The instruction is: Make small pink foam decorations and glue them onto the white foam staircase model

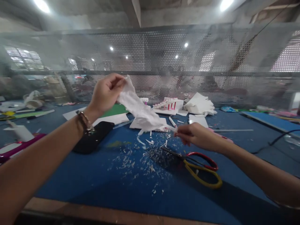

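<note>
A white tissue [138, 107] stretches slantwise between my two hands above the blue table. My left hand [106, 90], raised higher, pinches its upper end. Lower down, the fingers of my right hand [191, 134] are closed on the tissue's other, narrow end. Scissors [201, 170] with one red and one yellow handle loop lie below my right hand, blades pointing left. Small white paper scraps [133, 162] are scattered over the table in front of me. Behind the tissue, a white piece [134, 123] lies partly covered.
A black phone-like slab [93, 137] lies under my left forearm. At the back stand a small white-and-pink model [168, 106] and a crumpled white paper pile [200, 104]. To the right are a blue board [274, 122] and a black cable [281, 136]. A perforated metal screen [145, 59] rises behind.
</note>
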Motion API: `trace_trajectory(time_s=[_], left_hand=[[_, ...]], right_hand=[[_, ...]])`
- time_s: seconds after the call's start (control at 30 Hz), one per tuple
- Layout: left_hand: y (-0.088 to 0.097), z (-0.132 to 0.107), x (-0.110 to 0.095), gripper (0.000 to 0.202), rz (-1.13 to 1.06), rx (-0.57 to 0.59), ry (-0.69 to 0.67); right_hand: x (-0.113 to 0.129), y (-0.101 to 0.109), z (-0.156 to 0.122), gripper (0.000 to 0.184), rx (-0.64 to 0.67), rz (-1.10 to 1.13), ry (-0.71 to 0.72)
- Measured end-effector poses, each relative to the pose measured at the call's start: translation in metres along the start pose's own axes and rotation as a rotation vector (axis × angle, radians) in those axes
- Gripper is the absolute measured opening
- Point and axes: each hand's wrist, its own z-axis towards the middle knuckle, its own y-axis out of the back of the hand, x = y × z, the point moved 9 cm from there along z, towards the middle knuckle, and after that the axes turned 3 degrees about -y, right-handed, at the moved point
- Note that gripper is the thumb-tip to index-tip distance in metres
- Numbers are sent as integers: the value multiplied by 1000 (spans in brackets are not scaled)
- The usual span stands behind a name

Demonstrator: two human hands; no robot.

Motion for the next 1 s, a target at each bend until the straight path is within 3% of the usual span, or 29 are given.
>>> trace_trajectory(time_s=[0.17,0.37,0.57,0.73,0.93,0.97,1.0], left_hand=[[-4,-6,-4,16,45,109,-17],[-8,-14,24,8,47,103,85],[3,-27,56,9,38,76,223],[0,-40,57,11,52,136,215],[-26,-58,35,11,34,294,103],[-30,-61,32,10,33,320,85],[-32,-63,29,9,29,336,73]], right_hand=[[1,-2,-26,21,46,-39,3],[2,-4,-45,29,41,2,-3],[-6,1,-63,32,-6,3,-26],[-36,41,-69,30,-134,-253,-163],[-93,104,-52,26,-239,-447,-417],[-103,110,-47,32,-256,-467,-450],[-112,115,-42,51,-284,-482,-477]])
